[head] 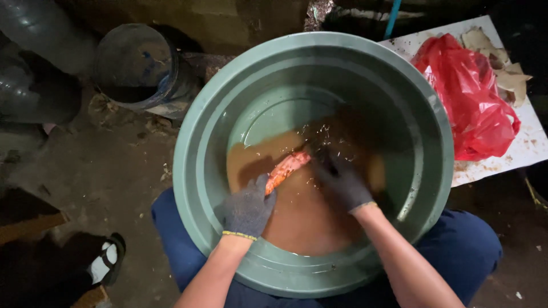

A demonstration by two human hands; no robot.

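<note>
Dirt floor (114, 177) with grey bucket (137, 65), white board (531, 137) bearing red plastic bag (468, 97), cardboard scraps (508, 74)

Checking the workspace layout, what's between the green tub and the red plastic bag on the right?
In the head view, nothing lies between them: the green tub rim runs right up against the red plastic bag, which rests on a white board beside it.

We see a dim, dirty floor (114, 177), a dark bucket (137, 65) far left, and a white board (528, 134) holding a red bag (471, 102) far right.

Dim scene, light from above; dark corners, slight hand blur.
</note>
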